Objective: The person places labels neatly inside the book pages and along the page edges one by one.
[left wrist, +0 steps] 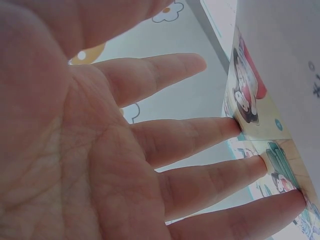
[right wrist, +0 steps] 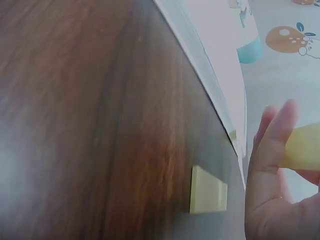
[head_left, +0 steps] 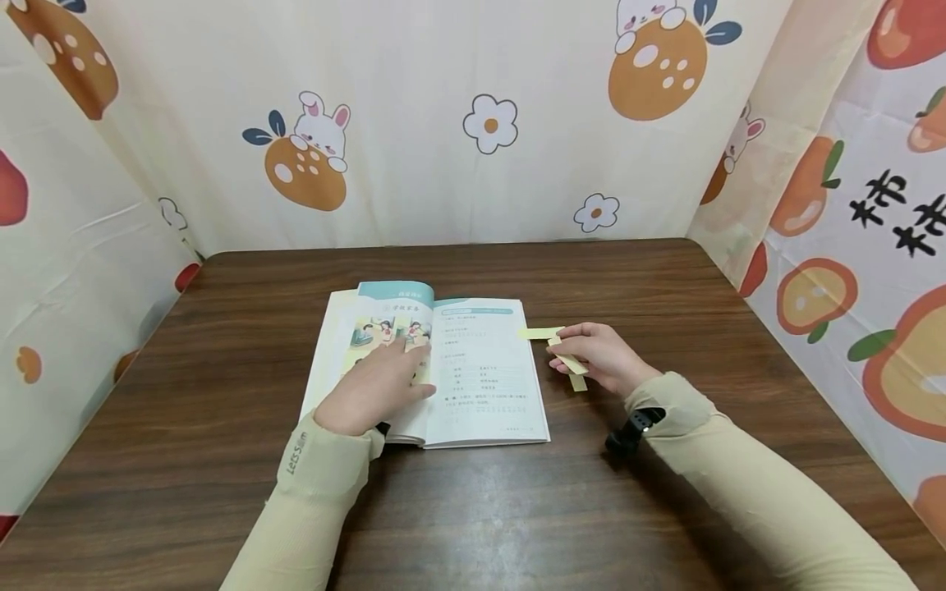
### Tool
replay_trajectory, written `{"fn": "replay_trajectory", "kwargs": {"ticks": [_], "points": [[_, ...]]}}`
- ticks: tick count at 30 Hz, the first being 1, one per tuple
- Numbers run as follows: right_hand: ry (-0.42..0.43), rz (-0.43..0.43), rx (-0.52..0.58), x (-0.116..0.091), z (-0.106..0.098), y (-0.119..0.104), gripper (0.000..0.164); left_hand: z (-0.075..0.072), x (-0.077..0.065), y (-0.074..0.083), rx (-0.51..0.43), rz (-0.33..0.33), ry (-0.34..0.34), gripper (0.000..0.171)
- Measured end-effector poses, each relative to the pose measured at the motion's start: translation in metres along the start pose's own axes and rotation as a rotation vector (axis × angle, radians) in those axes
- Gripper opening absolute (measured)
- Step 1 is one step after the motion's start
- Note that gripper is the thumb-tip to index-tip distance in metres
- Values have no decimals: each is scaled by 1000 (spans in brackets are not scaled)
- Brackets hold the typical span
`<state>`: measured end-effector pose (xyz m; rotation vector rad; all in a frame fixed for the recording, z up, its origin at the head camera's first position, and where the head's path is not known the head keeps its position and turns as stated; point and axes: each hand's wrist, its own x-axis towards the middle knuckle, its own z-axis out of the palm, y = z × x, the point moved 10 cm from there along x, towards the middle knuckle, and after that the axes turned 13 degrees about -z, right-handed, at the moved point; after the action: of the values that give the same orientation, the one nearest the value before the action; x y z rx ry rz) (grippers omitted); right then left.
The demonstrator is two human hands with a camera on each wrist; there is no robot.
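An open textbook lies flat, its left page printed with coloured pictures. My left hand rests on that page, fingers extended; in the left wrist view the fingertips touch the picture page. Beside the book's right edge, my right hand pinches a yellow sticky note. One yellow strip reaches from the fingertips over the right page's edge. Another yellow strip lies across the fingers in the head view. Below the hand, a small yellow sticky-note pad lies on the table.
The brown wooden table extends around the book on all sides. Patterned curtains hang behind it and at both sides. A black strap with a device is on the right wrist.
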<state>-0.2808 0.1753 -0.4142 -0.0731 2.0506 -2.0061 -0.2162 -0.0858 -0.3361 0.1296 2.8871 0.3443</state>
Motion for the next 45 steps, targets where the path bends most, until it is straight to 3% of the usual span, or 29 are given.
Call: {"fn": "replay_trajectory", "kwargs": {"ticks": [6, 13, 27, 34, 45], "points": [[1, -23, -23, 6, 6, -1, 25, -1, 1, 1, 7, 9, 9, 60], [-4, 16, -45, 10, 10, 2, 39, -1, 1, 1, 4, 12, 12, 59], [-33, 44, -137, 16, 18, 8, 40, 0, 2, 0, 5, -1, -2, 60], [-28, 59, -168, 20, 20, 12, 24, 1, 2, 0, 5, -4, -4, 59], [-51, 58, -262, 23, 20, 11, 17, 0, 1, 1, 11, 2, 1, 59]]}}
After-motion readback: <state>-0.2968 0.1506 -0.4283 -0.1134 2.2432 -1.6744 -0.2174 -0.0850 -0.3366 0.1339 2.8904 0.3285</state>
